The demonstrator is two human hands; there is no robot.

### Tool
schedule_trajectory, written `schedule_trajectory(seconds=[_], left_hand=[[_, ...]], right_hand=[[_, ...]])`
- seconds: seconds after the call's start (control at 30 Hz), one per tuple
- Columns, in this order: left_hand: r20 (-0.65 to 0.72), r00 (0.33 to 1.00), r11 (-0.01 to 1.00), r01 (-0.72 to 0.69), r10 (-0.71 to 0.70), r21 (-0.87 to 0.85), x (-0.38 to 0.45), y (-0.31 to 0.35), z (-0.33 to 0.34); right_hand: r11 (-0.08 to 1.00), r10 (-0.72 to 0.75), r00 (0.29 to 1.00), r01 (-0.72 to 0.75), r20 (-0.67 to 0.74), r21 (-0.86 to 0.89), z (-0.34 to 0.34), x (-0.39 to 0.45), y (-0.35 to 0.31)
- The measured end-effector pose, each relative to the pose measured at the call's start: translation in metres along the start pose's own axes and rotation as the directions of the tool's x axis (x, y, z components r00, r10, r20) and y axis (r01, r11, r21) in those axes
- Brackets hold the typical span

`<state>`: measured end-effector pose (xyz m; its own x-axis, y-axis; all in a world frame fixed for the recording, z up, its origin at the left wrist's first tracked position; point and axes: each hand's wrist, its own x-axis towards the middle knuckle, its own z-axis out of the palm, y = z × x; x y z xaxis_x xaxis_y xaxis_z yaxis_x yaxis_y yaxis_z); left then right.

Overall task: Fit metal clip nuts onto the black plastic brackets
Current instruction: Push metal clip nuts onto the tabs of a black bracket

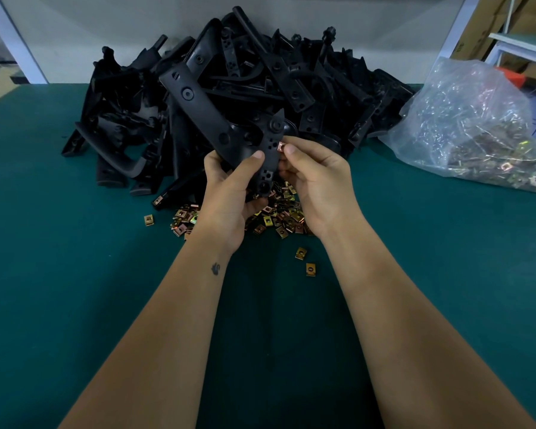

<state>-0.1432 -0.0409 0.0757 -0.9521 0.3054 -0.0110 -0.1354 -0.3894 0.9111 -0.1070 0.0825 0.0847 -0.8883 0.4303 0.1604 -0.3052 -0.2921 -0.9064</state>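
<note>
My left hand (232, 187) grips a long black plastic bracket (205, 113), lifted above the table with its upper end pointing up and to the left. My right hand (316, 181) pinches a small copper-coloured clip nut (281, 146) between thumb and forefinger, right against the bracket's right edge. Under both hands lies a heap of loose brass-coloured clip nuts (279, 215) on the green mat.
A big pile of black brackets (291, 72) fills the back of the green table (75, 274). A clear plastic bag of clip nuts (477, 131) lies at the right. Two stray nuts (305, 261) lie nearer me. White frame posts and cardboard boxes stand behind.
</note>
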Motion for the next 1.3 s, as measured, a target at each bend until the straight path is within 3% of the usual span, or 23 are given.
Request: schedule_trajectory(seconds=[0.37, 0.83, 1.03, 1.3], left_hand=[[0.062, 0.996, 0.993, -0.075, 0.069, 0.096, -0.0004, -0.0028, 0.0016], [0.102, 0.987, 0.957, -0.146, 0.124, 0.249, -0.002, -0.0048, -0.0006], [0.075, 0.991, 0.971, -0.124, 0.111, 0.202, -0.0003, -0.0049, -0.0009], [0.022, 0.999, 0.998, -0.023, 0.024, -0.054, 0.0023, -0.0018, -0.0028]], right_hand=[[0.974, 0.074, 0.997, -0.076, 0.017, 0.212, -0.001, 0.0013, -0.0009], [0.98, 0.07, 0.997, -0.072, 0.018, 0.187, 0.0055, -0.0021, -0.0027], [0.983, 0.044, 0.999, -0.046, 0.014, 0.179, 0.0068, -0.0029, -0.0022], [0.99, 0.048, 0.994, -0.06, 0.093, 0.131, 0.0016, 0.0004, -0.0028]])
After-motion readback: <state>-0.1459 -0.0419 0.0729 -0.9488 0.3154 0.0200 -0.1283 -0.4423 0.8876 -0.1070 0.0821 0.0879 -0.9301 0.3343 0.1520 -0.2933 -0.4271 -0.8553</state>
